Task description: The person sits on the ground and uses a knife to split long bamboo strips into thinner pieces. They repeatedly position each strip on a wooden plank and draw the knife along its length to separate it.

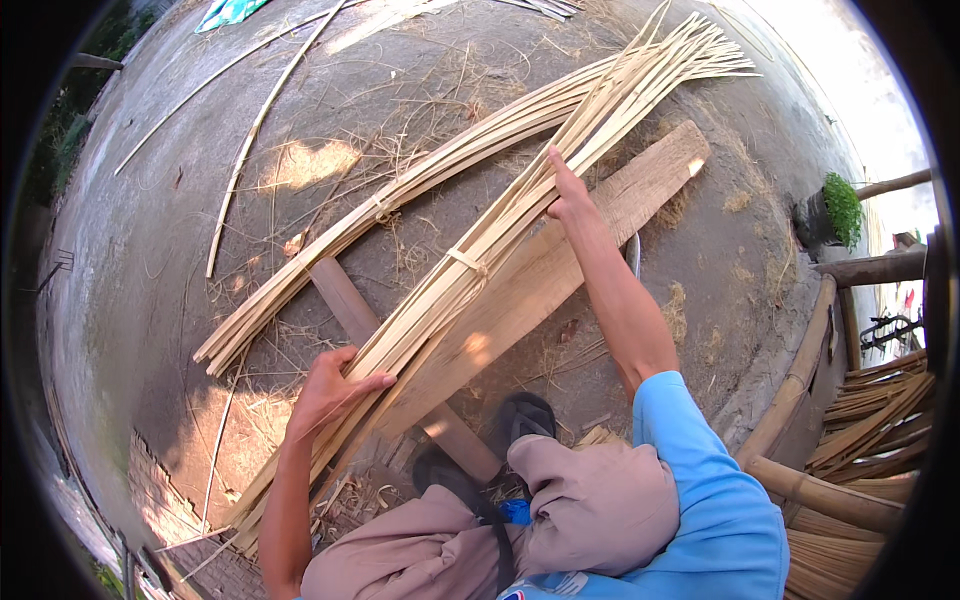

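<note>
A long bundle of pale bamboo strips (435, 302), tied round its middle with a thin strip, slants from lower left to upper right across my lap. My left hand (335, 388) is closed round its lower part, thumb lying over the strips. Farther up, my right hand (571, 190) grips the same bundle from its right side, with most of the fingers hidden underneath. Beneath the bundle lies a wooden plank (625, 205). Just beyond it, a second tied bundle of bamboo strips (330, 243) rests on the ground.
A wooden crosspiece (344, 300) runs under the plank. Loose bamboo strips (243, 155) and thin shavings litter the ground. At right stand a bamboo-pole railing (795, 385), stacked strips (875, 415) and a green potted plant (842, 210). Dark footwear (527, 416) shows below my knees.
</note>
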`<action>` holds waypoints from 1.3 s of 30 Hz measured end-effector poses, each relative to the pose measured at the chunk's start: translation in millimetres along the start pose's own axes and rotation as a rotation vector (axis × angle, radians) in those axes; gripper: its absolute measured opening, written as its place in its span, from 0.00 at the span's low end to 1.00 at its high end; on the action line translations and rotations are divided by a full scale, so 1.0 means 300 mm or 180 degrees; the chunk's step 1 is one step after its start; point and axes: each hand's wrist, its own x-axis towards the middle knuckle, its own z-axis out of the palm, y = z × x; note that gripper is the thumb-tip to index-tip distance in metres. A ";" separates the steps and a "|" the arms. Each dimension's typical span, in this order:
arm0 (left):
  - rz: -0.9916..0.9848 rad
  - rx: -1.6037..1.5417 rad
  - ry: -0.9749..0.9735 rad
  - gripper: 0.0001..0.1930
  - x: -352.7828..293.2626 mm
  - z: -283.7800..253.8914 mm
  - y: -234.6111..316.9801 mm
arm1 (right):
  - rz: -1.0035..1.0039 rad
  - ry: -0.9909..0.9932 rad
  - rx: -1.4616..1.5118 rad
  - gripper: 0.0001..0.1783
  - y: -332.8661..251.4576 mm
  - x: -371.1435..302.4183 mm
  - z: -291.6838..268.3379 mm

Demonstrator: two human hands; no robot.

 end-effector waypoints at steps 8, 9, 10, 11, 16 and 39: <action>0.0349 0.0671 0.0354 0.32 0.012 0.222 0.016 | -0.2392 0.0879 -0.2944 0.25 -0.021 -0.269 -0.137; 0.0351 0.1512 0.0173 0.41 0.011 0.247 -0.006 | -0.2817 0.0628 -0.3463 0.23 0.013 -0.322 -0.175; 0.0369 0.1516 0.0356 0.45 -0.002 0.287 -0.042 | -0.2842 0.0323 -0.3612 0.21 0.048 -0.366 -0.201; 0.0413 0.1537 0.0528 0.50 -0.024 0.335 -0.083 | -0.2867 0.0049 -0.3745 0.19 0.077 -0.411 -0.232; -0.0119 0.1211 0.0883 0.65 -0.137 0.308 -0.160 | -0.1853 -0.0578 -0.3476 0.16 0.261 -0.546 -0.338; -0.0342 0.2437 0.2014 0.65 -0.445 0.422 -0.458 | -0.2521 -0.0826 -0.5866 0.14 0.276 -0.541 -0.204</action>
